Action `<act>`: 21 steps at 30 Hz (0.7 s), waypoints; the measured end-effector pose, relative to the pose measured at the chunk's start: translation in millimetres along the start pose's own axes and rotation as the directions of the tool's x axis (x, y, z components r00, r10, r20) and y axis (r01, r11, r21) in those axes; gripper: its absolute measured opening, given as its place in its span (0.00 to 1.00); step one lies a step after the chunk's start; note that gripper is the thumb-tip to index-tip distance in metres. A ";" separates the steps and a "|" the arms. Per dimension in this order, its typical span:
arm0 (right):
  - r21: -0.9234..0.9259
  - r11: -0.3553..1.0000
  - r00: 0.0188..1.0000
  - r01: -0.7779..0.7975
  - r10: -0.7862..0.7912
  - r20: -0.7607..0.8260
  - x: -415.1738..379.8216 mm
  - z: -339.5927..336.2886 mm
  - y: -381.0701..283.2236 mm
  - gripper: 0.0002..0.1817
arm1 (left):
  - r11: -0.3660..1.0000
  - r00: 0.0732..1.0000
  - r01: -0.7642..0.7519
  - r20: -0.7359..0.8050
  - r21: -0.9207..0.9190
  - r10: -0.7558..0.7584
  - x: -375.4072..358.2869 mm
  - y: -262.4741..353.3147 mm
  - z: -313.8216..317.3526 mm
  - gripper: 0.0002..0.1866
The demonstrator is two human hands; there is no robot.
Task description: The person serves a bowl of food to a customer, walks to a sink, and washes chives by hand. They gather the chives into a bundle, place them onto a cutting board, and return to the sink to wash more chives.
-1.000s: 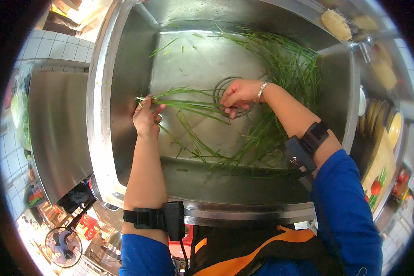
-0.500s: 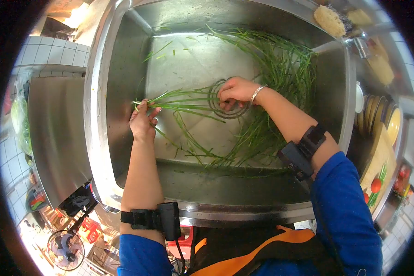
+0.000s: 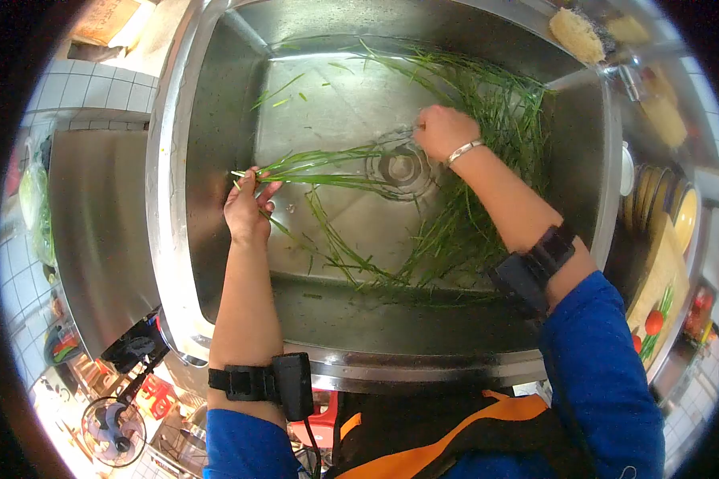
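Note:
At the left of the metal sink (image 3: 172, 239), my left hand (image 3: 250, 209) is closed around the pale ends of a small bunch of chives (image 3: 319, 168), whose green blades stretch right toward the drain (image 3: 399, 169). My right hand (image 3: 446, 132) is up and to the right of the drain, its fingers curled together and slightly blurred. Whatever it may hold is hidden. More loose chives (image 3: 487, 104) lie in a thick curve along the sink's right side, and several strands (image 3: 339, 247) trail across the bottom below the bunch.
Short green bits (image 3: 280, 102) lie at the sink's upper left. A tap (image 3: 629, 81) and a pale scrubber (image 3: 577, 36) are at the upper right. Beyond the right rim stand stacked plates (image 3: 683, 214) and a cutting board (image 3: 655, 267) with a tomato (image 3: 653, 322).
My right hand has moved up and right, off the drain and away from the blade tips. My left hand stays in place with its bunch.

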State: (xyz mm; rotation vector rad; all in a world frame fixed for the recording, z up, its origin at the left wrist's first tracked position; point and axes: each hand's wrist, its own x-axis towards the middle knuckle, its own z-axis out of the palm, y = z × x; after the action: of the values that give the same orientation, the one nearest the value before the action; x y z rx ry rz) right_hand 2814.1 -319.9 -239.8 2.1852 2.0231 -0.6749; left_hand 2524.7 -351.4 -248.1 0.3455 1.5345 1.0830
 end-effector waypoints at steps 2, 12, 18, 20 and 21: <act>-0.122 0.986 0.960 0.111 -0.138 -0.244 0.3 -5.0 1.2 0.08 | 1.000 1.000 0.002 0.010 -0.004 -0.002 -1.0 -0.5 2.3 0.07; 0.455 0.667 0.798 0.590 -0.566 -0.207 -8.2 45.4 -115.5 0.15 | 1.000 0.989 -0.012 0.148 0.027 0.008 -9.0 0.9 18.6 0.09; 0.363 0.731 0.745 0.578 -0.654 0.131 15.4 26.5 -48.6 0.15 | 0.958 0.958 -0.274 0.068 -0.079 0.279 -21.5 11.6 30.6 0.08; 0.335 0.741 0.758 0.581 -0.643 0.109 19.3 9.7 -23.9 0.14 | 0.916 0.916 -0.399 0.029 -0.043 0.400 -38.5 32.8 39.7 0.09; 0.329 0.743 0.756 0.584 -0.644 0.113 23.9 6.1 -10.7 0.14 | 0.859 0.859 -0.512 0.005 0.009 0.512 -48.6 46.0 44.0 0.09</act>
State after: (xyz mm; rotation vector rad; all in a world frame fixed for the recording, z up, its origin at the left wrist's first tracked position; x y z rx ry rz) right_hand 2802.8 -298.7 -251.7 1.3875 2.6592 -1.2703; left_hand 2562.5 -343.3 -177.9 0.7969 1.4809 1.4841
